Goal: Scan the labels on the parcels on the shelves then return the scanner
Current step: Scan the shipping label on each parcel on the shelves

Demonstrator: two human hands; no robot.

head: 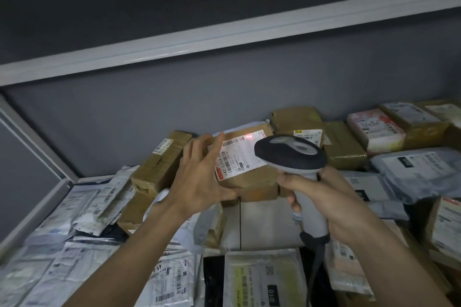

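A brown cardboard parcel with a white barcode label is tilted up in the middle of the shelf. My left hand holds it from the left, thumb under its lower edge and fingers spread along its side. My right hand grips the handle of a grey and black barcode scanner, whose head points at the label. A red scan glow lies on the label's top edge. The scanner's black cable hangs down from the handle.
Several parcels crowd the shelf: brown boxes to the left and behind, grey and white poly mailers at the left, more mailers at the right, and a yellowish mailer in front. A white shelf rail runs overhead.
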